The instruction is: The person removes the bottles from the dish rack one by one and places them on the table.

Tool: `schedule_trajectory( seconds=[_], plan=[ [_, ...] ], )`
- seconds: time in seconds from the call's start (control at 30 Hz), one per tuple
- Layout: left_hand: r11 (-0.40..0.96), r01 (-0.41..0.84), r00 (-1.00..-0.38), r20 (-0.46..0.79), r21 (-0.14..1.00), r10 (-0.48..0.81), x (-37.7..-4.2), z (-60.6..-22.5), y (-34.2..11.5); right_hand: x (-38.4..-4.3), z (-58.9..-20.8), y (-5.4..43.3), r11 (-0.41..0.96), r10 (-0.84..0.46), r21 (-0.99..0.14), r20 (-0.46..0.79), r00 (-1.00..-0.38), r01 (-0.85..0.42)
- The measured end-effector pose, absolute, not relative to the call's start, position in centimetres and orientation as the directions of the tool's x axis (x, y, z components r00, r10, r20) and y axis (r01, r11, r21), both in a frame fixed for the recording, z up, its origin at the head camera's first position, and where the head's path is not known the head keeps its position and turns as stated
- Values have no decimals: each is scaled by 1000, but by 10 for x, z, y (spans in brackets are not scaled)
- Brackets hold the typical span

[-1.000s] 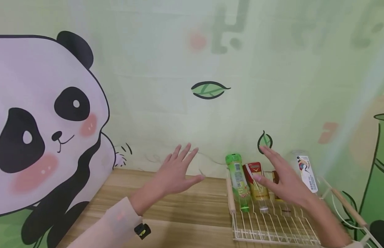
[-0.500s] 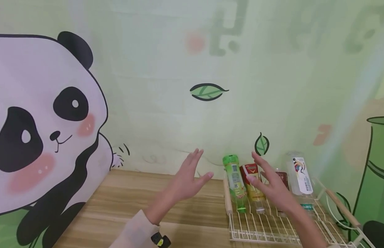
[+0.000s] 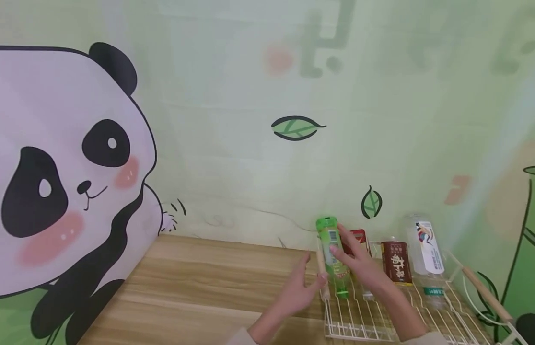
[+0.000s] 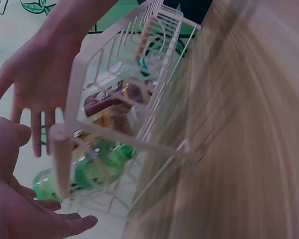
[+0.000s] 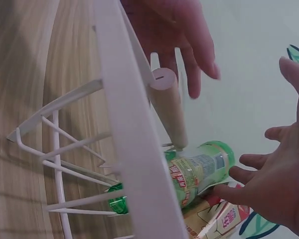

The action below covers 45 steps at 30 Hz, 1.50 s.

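Note:
A green plastic bottle (image 3: 335, 275) leans in a white wire rack (image 3: 362, 332) at the right of the head view. My right hand (image 3: 366, 268) is at the bottle's right side, thumb and fingers spread; whether it touches the bottle I cannot tell. Fingers extended, my left hand (image 3: 296, 291) is beside the rack's wooden handle (image 3: 321, 268), left of the bottle. In the right wrist view, nothing lies in the grasp of the right hand (image 5: 281, 164). A red and yellow pack (image 3: 359, 235) stands behind the right hand, partly hidden.
Farther right in the rack are a dark red pack (image 3: 396, 263) and a clear bottle (image 3: 427, 247) with a white label. A second wooden handle (image 3: 487, 293) is at the rack's right end. The rack stands on a wood-grain table (image 3: 198, 282), before a printed green backdrop (image 3: 233, 167).
Both hands have come down toward the green bottle. The left has moved right to the rack's near handle; the right has moved left and lower. The rack's contents appear unmoved.

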State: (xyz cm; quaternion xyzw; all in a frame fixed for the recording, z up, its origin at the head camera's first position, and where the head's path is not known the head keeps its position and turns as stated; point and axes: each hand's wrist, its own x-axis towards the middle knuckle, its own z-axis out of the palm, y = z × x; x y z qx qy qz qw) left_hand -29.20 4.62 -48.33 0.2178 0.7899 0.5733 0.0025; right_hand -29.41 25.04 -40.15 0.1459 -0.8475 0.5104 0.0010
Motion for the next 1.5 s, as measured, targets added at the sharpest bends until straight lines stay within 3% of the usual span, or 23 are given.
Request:
schedule_trajectory(
  seconds=[0.23,0.73,0.97,1.2,1.5],
  plan=[
    [26,249,-895,220,968,389,-288,-494,66,-303,-408,251,510,-215,-828,139,-967,-232],
    [-179,85,-912,149,980,382,-286,-504,67,-304,-414,251,708,-224,-660,126,-966,-250],
    [-183,75,-918,140,980,372,-284,-505,68,-306,-418,252,669,-197,-700,157,-968,-250],
    [-168,90,-918,148,982,369,-286,-503,68,-306,-417,252,701,-188,-660,197,-962,-272],
    [-186,63,-918,130,980,374,-282,-502,68,-302,-430,259,752,-106,-646,76,-991,-130]
  ],
)
